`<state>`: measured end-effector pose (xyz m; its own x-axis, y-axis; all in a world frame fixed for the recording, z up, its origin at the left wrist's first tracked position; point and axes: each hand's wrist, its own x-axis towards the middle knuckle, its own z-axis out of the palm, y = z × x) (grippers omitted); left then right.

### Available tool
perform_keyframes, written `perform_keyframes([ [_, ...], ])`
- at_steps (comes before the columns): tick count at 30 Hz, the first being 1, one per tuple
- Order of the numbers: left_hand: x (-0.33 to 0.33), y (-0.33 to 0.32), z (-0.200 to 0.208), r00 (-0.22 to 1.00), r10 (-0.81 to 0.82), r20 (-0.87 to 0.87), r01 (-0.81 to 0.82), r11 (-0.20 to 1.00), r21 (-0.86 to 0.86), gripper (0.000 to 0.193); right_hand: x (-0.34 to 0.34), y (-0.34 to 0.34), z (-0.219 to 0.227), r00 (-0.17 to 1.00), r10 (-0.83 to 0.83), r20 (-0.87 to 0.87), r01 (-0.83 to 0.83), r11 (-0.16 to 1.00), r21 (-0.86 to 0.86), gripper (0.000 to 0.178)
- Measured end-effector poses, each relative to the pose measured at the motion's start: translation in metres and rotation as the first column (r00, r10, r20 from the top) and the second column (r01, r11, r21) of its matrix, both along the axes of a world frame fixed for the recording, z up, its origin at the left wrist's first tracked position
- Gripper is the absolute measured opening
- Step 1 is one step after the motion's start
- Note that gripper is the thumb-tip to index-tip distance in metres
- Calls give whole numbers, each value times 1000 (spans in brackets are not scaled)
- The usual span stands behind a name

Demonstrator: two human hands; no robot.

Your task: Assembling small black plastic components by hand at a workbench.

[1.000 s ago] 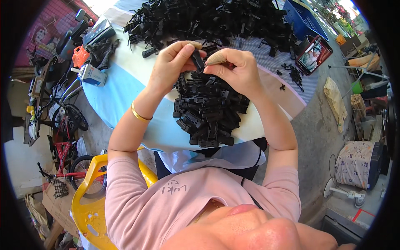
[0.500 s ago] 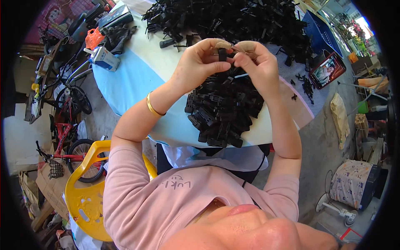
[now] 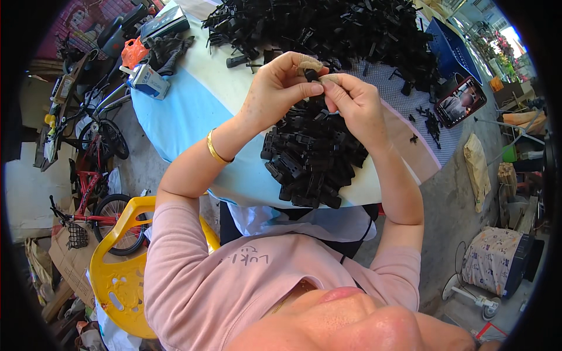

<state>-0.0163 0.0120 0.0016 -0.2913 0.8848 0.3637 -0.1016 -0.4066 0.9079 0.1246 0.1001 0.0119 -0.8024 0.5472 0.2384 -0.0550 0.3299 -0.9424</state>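
Over the middle of the table, my left hand [image 3: 272, 90] pinches a small black plastic part [image 3: 311, 75] between thumb and forefinger. My right hand [image 3: 360, 108] meets it from the right, thumb and forefinger closed at the same part; its fingertips touch the left ones. Beige covers wrap the forefingers of both hands. Just below my hands lies a heap of black plastic pieces [image 3: 310, 155], close to the table's near edge. What exactly the right fingertips grip is partly hidden.
A larger pile of black parts [image 3: 328, 29] covers the table's far side. A blue basket [image 3: 451, 50] and a propped phone [image 3: 461, 102] stand at the right. At the far left are a blue-and-white carton [image 3: 149, 81] and dark gloves [image 3: 170, 54]. A yellow chair [image 3: 120, 269] stands left of me.
My right hand has moved slightly left and down, closing the gap to my left fingertips at the black part. A thin white piece seen below the right fingers is now hidden.
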Motion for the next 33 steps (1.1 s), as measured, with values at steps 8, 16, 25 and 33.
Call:
perform_keyframes([
  [8,6,0,-15,916,289,-277,-251,954,164,21,1,-6,-2,998,-55,-25,55,998,6,18],
  [16,14,-3,2,768,417,-486,-407,904,133,55,4,3,5,988,-58,-144,82,983,163,18],
  [25,-31,-11,17,891,-402,-212,413,911,6,76,13,24,10,974,130,-186,-154,981,-120,18],
  [33,-12,-4,4,835,-492,248,531,838,-123,28,12,26,3,944,279,-176,-289,957,-30,21],
])
